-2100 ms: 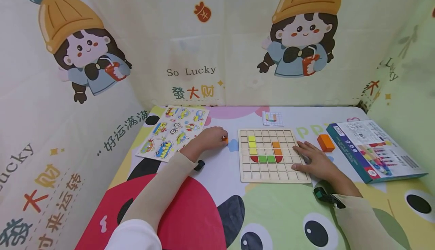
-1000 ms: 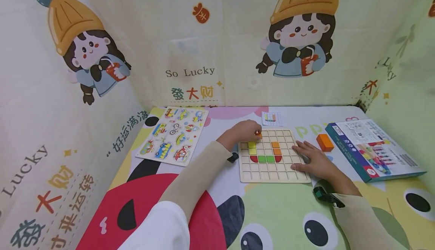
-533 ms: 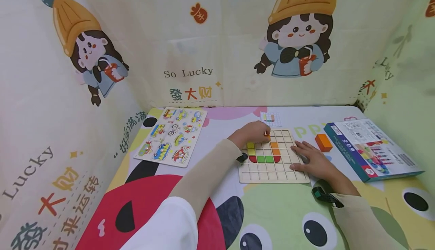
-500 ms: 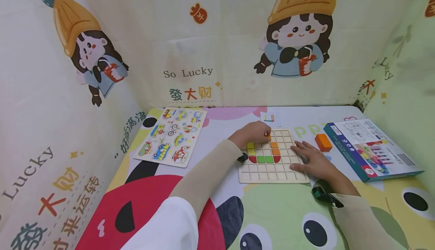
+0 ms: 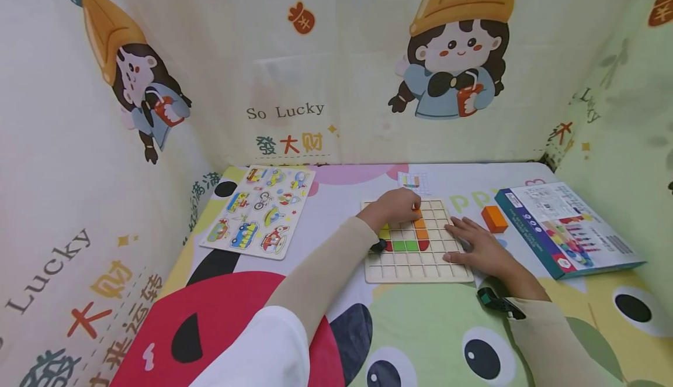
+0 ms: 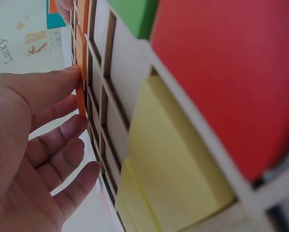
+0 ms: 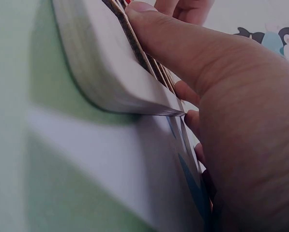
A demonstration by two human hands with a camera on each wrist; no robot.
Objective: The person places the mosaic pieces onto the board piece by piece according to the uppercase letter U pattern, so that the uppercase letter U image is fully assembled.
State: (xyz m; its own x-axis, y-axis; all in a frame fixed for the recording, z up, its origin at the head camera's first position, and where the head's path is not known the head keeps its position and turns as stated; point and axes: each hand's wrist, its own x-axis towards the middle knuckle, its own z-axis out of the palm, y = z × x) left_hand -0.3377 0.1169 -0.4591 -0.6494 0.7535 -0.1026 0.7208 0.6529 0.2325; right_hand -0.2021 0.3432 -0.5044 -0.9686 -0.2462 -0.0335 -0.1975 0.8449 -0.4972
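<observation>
My left hand (image 5: 396,207) reaches over the square wooden grid board (image 5: 378,273). In the left wrist view its thumb and fingers pinch a small orange tile (image 6: 80,101), right at the end of the row of orange tiles (image 5: 422,229) set in the grid. Two green tiles (image 5: 406,246) lie along the bottom of the pattern, between red rounded corner pieces (image 5: 423,246). Yellow tiles (image 6: 168,154) stand at the left, partly hidden by my left hand in the head view. My right hand (image 5: 478,248) rests on the board's right edge, fingers spread.
Behind the board lies a small pattern card (image 5: 413,183). An orange block (image 5: 495,219) sits to the right, beside a flat printed box (image 5: 570,229). A vehicle picture board (image 5: 260,211) lies at the left on the cartoon tablecloth (image 5: 431,322).
My left hand has carried the orange tile rightward from beside the vehicle board, across the grid, to the top of the orange column. My right hand has stayed on the board's edge.
</observation>
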